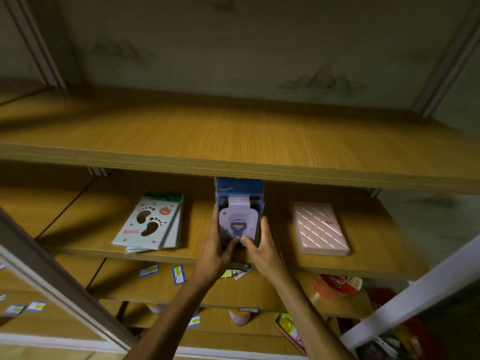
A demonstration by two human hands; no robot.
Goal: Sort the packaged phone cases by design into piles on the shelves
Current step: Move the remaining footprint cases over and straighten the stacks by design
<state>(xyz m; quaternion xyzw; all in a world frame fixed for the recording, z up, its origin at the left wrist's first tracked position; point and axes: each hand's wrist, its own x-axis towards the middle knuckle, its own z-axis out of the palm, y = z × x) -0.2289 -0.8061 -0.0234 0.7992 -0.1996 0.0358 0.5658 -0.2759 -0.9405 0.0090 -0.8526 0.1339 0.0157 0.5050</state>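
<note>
Both hands, left (217, 246) and right (262, 245), clasp the girl-print stack (238, 222) mid-shelf (363, 261), grip closed on its sides. Footprint pile (149, 223) left of it, pink pile (319, 228) right. Step: squaring this pile. Next, likely: release, fetch another case.

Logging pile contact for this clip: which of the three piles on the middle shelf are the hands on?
The centre pile with the purple cartoon figure; the footprint pile and pink striped pile lie untouched.

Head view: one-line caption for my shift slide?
Both hands, left and right, square up the cartoon-figure case pile between footprint pile and pink striped pile.
</note>
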